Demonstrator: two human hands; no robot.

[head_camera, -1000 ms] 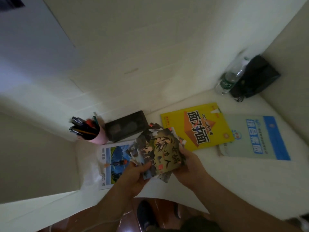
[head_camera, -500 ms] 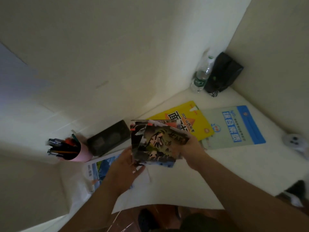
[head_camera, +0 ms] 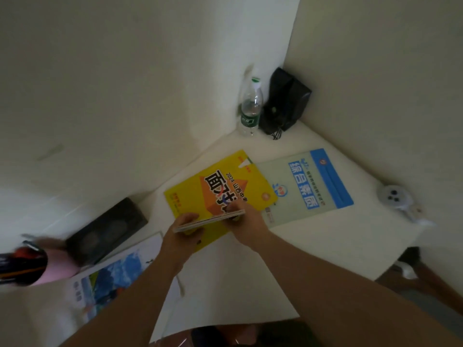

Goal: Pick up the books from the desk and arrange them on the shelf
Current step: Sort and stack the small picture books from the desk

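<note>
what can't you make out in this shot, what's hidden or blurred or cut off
Head view only:
- thin books: seen edge-on between left hand and right hand; covers and count unreadable.
- yellow book: lower title hidden by the hands.
- pink pen cup: motion-blurred, cut by left edge.
- picture booklet: blurred, partly behind left forearm.
- shelf: not in frame.

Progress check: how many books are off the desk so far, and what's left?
Done: nothing visibly shelved; no shelf in view. In hand: left hand and right hand hold thin books edge-on. Left: yellow book, blue-and-white book and landscape-cover book on the desk.
</note>
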